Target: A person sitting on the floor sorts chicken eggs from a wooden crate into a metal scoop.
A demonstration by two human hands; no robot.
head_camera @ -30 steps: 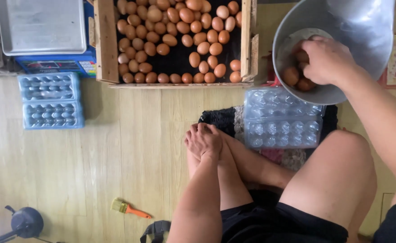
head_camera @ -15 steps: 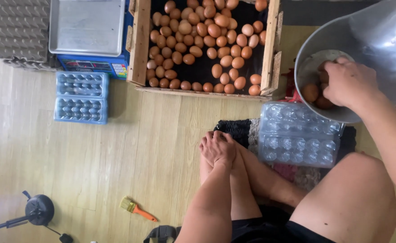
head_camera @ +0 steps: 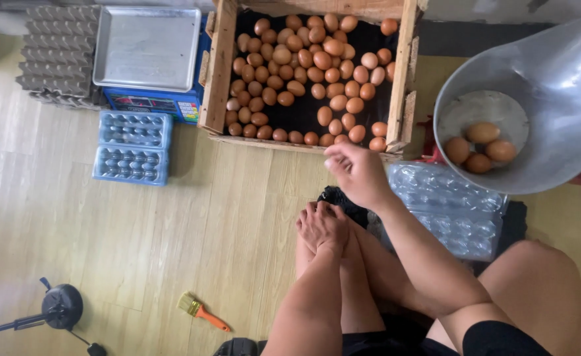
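- Eggs (head_camera: 317,72), brown and loose, fill a wooden crate (head_camera: 219,66) lined in black, set on the plank floor within arm's reach of a person seated cross-legged before it.
- Right hand (head_camera: 356,173) hangs just short of the crate's near rim, fingers loosely curled and apart, holding nothing that can be seen.
- Left hand (head_camera: 322,227) rests folded over the person's bare feet, gripping no object.
- A tilted metal scoop bowl (head_camera: 554,86) sits to the right, its mouth turned toward the sitter; four eggs (head_camera: 478,148) lie pooled at its low point.
- Clear plastic egg cartons (head_camera: 452,211) are stacked between the bowl and the knees, close at hand.
- Blue egg trays (head_camera: 132,146) lie to the left of the crate, beside a blue scale with a steel pan (head_camera: 147,47) and a pile of grey pulp trays (head_camera: 56,56).
- A small brush (head_camera: 201,311) with an orange handle lies on the floor, well apart from the hands, near a black stand (head_camera: 60,306).
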